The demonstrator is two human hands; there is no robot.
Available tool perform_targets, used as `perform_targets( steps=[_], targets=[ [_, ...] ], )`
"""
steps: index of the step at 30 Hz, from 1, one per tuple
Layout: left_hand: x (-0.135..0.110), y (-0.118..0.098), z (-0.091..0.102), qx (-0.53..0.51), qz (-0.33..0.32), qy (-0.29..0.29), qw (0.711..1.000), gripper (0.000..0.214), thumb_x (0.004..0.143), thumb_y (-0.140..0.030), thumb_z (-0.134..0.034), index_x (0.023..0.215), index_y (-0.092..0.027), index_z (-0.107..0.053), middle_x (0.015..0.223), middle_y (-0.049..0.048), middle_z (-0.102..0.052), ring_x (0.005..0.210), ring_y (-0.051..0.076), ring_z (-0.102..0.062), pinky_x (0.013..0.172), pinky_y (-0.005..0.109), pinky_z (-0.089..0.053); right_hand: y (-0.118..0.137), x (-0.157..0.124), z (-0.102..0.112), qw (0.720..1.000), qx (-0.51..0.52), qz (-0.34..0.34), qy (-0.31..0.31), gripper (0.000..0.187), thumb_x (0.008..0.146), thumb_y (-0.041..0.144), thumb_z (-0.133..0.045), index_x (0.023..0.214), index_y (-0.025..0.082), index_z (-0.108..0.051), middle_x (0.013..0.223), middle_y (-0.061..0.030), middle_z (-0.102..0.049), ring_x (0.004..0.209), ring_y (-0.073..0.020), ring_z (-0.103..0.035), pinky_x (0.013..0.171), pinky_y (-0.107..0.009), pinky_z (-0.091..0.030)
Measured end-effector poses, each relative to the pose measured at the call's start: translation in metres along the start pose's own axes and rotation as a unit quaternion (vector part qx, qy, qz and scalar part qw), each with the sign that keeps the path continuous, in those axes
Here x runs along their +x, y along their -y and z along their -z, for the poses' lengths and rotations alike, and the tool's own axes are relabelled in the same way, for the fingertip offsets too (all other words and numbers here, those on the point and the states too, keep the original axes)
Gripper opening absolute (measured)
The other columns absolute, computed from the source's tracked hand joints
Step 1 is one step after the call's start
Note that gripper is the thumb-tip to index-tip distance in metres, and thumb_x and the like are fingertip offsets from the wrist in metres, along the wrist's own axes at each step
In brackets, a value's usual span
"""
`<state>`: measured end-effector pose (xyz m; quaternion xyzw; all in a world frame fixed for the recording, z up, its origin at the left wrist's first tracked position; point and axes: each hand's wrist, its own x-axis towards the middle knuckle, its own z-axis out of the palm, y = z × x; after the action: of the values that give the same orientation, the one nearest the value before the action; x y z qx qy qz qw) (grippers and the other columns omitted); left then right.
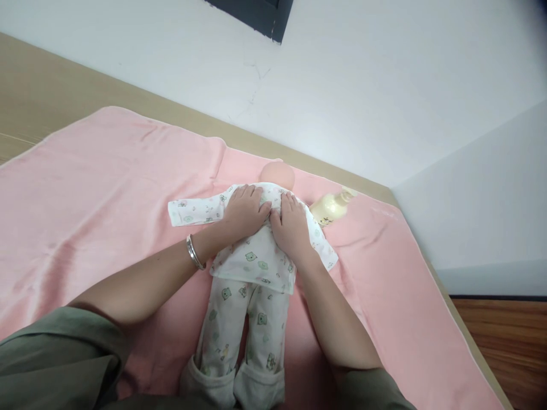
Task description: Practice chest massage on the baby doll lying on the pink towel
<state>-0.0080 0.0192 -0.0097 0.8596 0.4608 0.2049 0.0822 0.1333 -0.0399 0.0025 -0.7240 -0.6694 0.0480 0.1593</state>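
Note:
A baby doll (277,173) lies on a pink cloth, its head pointing away from me and no face showing. It wears a white printed top (256,262) and matching trousers (224,319) with turned-up cuffs. My left hand (245,210) rests flat on the upper left of the top, fingers stretched out. On the upper right, my right hand (292,225) lies flat as well, its thumb close to the left thumb. One sleeve (194,210) extends out to the left; the other slopes down to the right, beyond my right hand.
Right of the doll's head, a pale yellow pump bottle (331,206) lies on its side. The creased pink cloth (128,165) covers a wooden surface (51,71) that meets a white wall (363,85). Brown wood flooring (508,341) shows at lower right.

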Motion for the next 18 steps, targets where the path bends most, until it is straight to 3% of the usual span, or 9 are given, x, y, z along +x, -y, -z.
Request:
perform_targets(
  steps=[18],
  targets=[
    [0.0006,0.0035,-0.0074,-0.027,0.0,-0.035,0.999,0.034,0.101,-0.032,-0.035,0.11,-0.012,-0.061,0.112,0.0188,-0.067,0.107,0.033,-0.059,0.102,0.051,-0.047,0.0019,-0.001,0.0021,1.0,0.012,0.001,0.002,0.065,0.104,0.034,-0.027,0.158,0.0,-0.04,0.168,-0.0215,-0.04,0.16,-0.0333,-0.031,0.13,-0.057,-0.026]
  ],
)
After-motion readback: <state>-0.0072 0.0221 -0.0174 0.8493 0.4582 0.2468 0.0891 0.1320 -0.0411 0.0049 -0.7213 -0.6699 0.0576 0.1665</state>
